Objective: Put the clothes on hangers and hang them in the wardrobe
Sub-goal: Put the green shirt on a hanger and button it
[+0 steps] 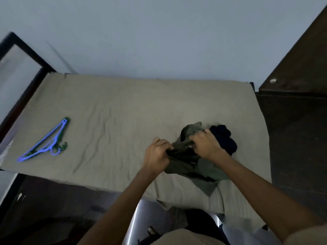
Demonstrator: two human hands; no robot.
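Olive-green garment [184, 163] lies bunched at the right of the bed [115, 110], gripped along one edge by both hands: the left hand [156, 152] and the right hand [205, 145] each curl their fingers round the cloth, close together. Just behind it sits a dark navy garment [225, 138]. Well apart at the left lie a blue hanger [41, 145] and a green hanger [62, 138], overlapping
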